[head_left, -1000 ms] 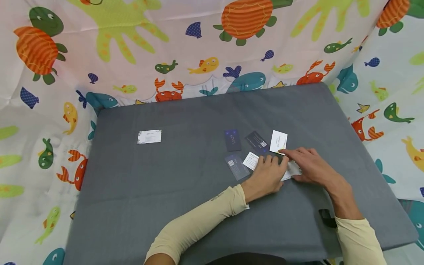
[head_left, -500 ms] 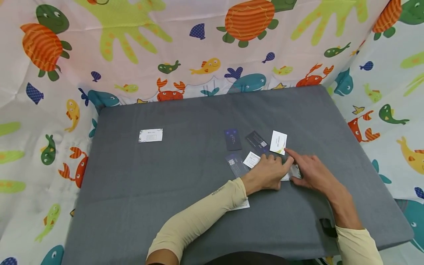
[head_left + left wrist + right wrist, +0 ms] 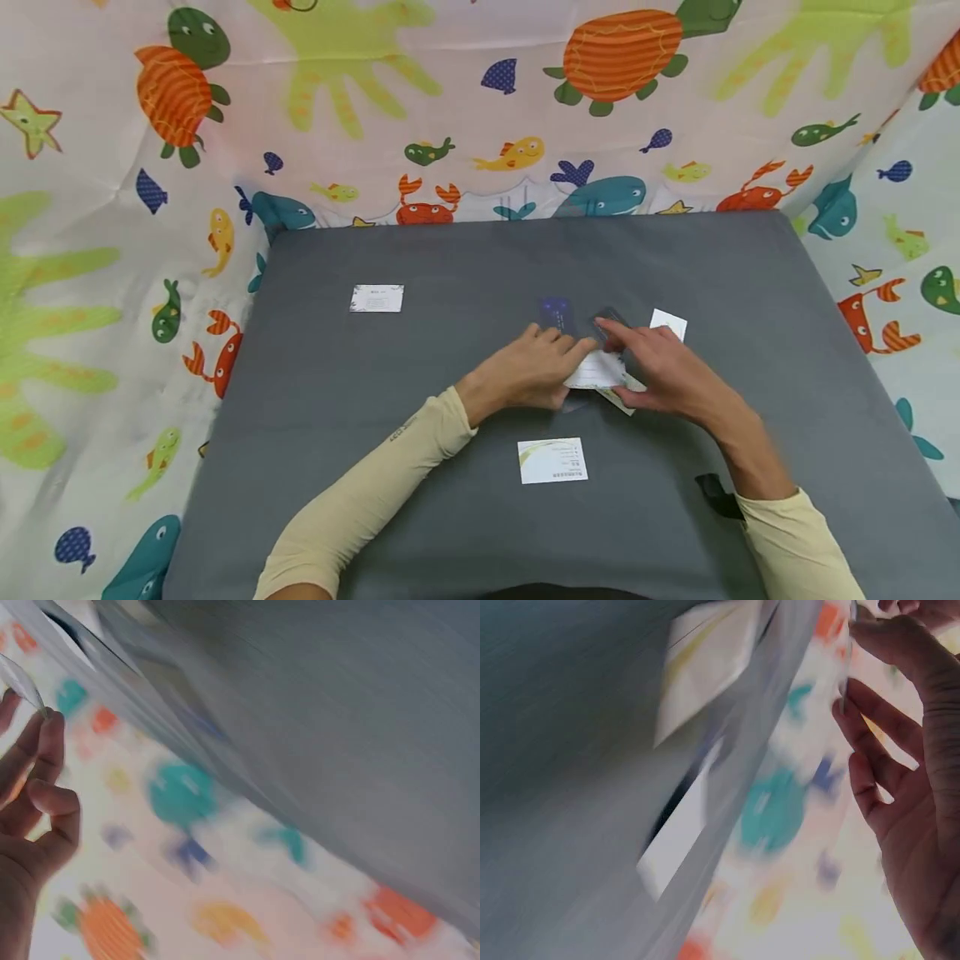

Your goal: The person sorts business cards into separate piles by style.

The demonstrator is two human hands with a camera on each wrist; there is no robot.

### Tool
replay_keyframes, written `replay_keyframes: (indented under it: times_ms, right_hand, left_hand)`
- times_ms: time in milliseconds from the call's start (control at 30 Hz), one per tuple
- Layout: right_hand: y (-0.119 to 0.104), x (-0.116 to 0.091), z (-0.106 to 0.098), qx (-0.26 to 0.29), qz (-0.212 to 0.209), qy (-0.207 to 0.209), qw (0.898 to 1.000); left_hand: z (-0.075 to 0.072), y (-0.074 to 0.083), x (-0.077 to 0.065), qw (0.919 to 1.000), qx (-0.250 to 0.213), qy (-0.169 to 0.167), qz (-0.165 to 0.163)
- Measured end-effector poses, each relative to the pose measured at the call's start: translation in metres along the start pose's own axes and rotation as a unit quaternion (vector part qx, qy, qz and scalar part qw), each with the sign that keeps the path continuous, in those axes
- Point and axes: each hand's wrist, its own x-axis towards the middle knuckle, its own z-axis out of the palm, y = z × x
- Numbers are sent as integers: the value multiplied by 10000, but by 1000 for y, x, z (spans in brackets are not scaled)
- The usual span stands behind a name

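Observation:
A white business card (image 3: 596,372) is held between the two hands, raised over the other cards. My left hand (image 3: 528,367) pinches its left side; in the left wrist view the fingertips meet the card (image 3: 21,684) at its edge. My right hand (image 3: 670,368) holds the right side between thumb and fingers, the card (image 3: 845,694) seen nearly edge-on in the right wrist view. Beneath and around them lie a navy card (image 3: 557,312), a dark card (image 3: 609,317), a white card (image 3: 670,322) and a white card with yellow-green trim (image 3: 624,400), several partly hidden by the hands.
A white card (image 3: 377,298) lies alone at the left on the grey table (image 3: 390,367). Another white card with a yellow-green curve (image 3: 553,461) lies nearer the front. A black object (image 3: 718,496) shows by the right sleeve. A sea-animal printed cloth (image 3: 450,100) surrounds the table.
Both hands have moved left with the white card, now over the dark cards. The front white card, earlier mostly under the left sleeve, is fully visible. The head view has shifted.

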Motion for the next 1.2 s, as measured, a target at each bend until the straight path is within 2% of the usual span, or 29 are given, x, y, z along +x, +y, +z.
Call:
replay_keyframes:
  times_ms: [100,267,400,467,567,700,867,1067,1200]
  right_hand:
    - [-3,46,21,11,-383,313,9988]
    - [-16,135,72,207,-639,382,9970]
    - [-28,197,114,344,-505,122,9981]
    - [-32,216,130,374,-229,20,9990]
    - [-34,232,149,385,185,-87,9990]
    - [-31,238,165,529,648,-262,9961]
    - [-30,236,178,620,1044,-500,9913]
    - [-30,232,187,381,1158,-613,9906]
    - [-26,227,187,257,1213,-532,9909]
  left_hand:
    - [-4,-40,-33,9996,-8,231,-170]
    - [1,-112,-100,9963,-60,551,-654]
    - [8,-161,-148,9911,-119,624,-1172]
    - [12,-182,-158,9893,-165,608,-1313]
    - [21,-205,-163,9880,-284,529,-1426]
    - [34,-220,-162,9849,-614,157,-1612]
    - [47,-225,-159,9785,-810,-291,-1872]
    - [53,-227,-155,9741,-906,-387,-2034]
    - [54,-230,-144,9734,-900,-529,-2041]
